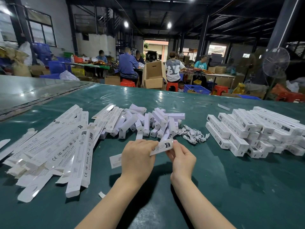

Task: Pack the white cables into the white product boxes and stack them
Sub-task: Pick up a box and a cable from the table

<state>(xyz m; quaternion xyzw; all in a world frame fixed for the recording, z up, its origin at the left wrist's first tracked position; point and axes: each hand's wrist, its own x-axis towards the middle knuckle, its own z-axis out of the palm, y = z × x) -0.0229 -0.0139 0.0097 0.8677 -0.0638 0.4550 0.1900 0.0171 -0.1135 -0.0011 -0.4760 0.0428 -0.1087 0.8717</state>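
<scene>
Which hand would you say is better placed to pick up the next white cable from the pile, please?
The right hand. The cable pile lies just beyond it, slightly rightward, while the left hand grips the white box and could probably hold it alone.

Two hands point(138, 157) point(182, 160), one held box point(162, 147)

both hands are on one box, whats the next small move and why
Probably let the right hand leave the box and take one cable from the cable pile just beyond it: the left hand also grips the box, and neither hand holds a cable.
</scene>
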